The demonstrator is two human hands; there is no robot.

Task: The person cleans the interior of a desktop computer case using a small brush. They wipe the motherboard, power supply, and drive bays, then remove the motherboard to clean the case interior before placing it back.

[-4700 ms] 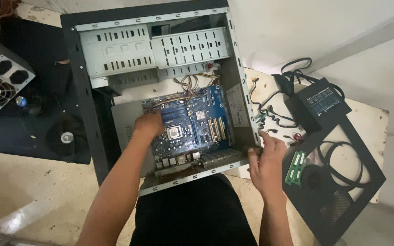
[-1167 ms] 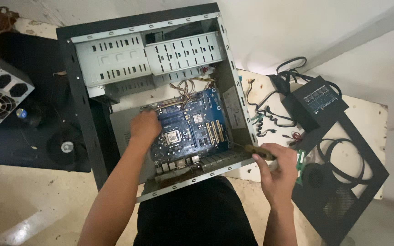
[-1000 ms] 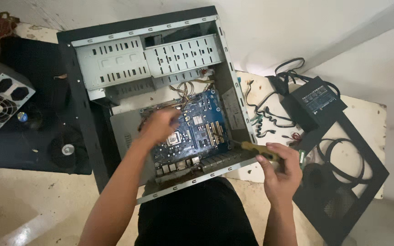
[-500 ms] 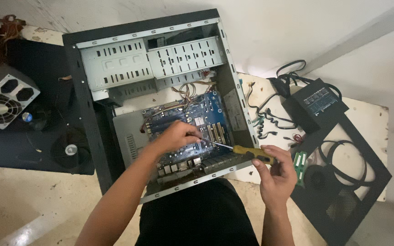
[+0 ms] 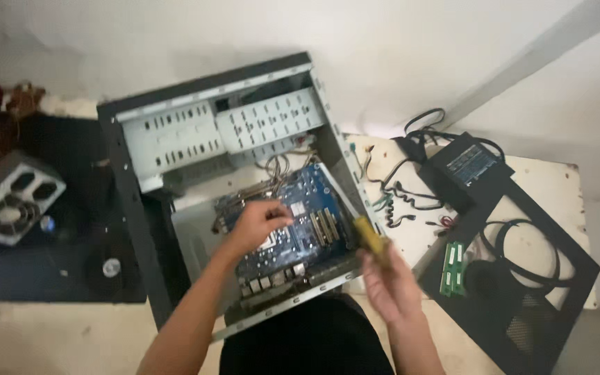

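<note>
Right hand (image 5: 388, 283) apparently grips screwdriver (image 5: 368, 235) beside motherboard (image 5: 298, 226).

Soft, even daylight fills the scene, brightest on the pale wall and floor beyond the grip. No hard shadows fall; only a faint dimness sits inside the open computer case (image 5: 223, 173). The whole frame is smeared by motion blur. The right hand (image 5: 387, 281) and its yellow-handled screwdriver (image 5: 369, 236) are blurriest, the left hand (image 5: 258, 222) little sharper. Left of the grip, the dark mat (image 5: 57, 271) swallows detail. No glare shows.
</note>
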